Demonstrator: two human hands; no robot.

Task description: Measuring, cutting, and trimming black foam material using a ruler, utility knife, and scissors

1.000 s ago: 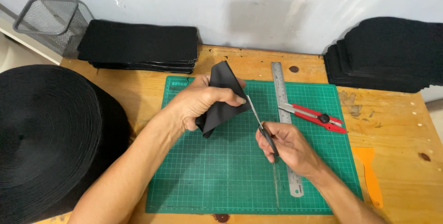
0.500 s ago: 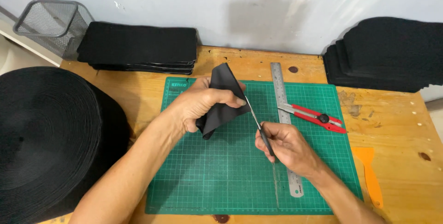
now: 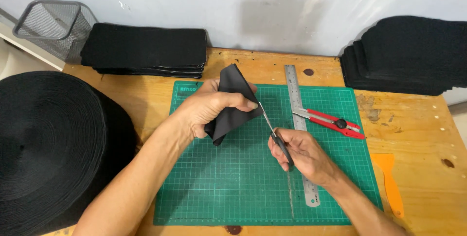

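Black fabric piece [image 3: 232, 104]: folded, matte, held upright and tilted above green mat, centre of frame slightly left, upper corner pointing up, lower end drooping toward mat.
Scissors [image 3: 275, 134]: black handles, thin metal blades, angled up-left, tips meeting fabric's right edge, just right of centre.

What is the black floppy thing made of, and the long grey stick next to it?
The black piece looks like matte woven fabric or webbing: it folds softly in the left hand. The ruler seems to be metal: flat, silvery, faintly shiny, with fine marks.
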